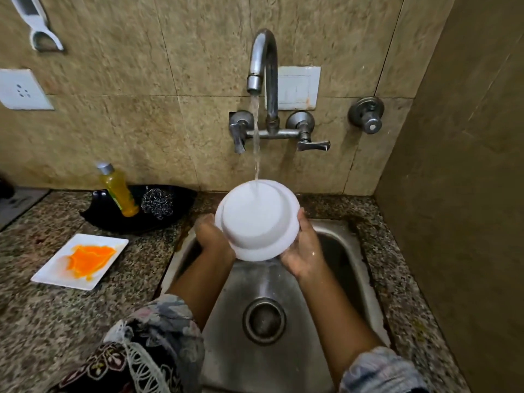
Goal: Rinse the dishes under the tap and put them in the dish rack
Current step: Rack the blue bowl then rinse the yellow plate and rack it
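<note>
Patterned sleeves sit lowest in the frame, and from them 2 bare forearms reach forward over a steel sink toward the wall. Both wrists are raised, palms turned inward toward each other. Left hand cups the left edge of a white bowl, its fingers hidden behind the rim; right hand presses against the right edge, thumb up along the rim. Together the 2 hands are grasping the bowl, holding it above the sink basin. Its underside faces the camera, tilted slightly: a round, flat base with a wider rim flaring out around it, plain and glossy white, with no visible residue. Water runs in a thin stream from the curved metal tap and lands on the upper part of the base. On the speckled counter to the left lies a white square plate smeared with orange, well apart from the bowl. Behind it, a black dish holds a yellow liquid bottle and a steel scrubber.
</note>
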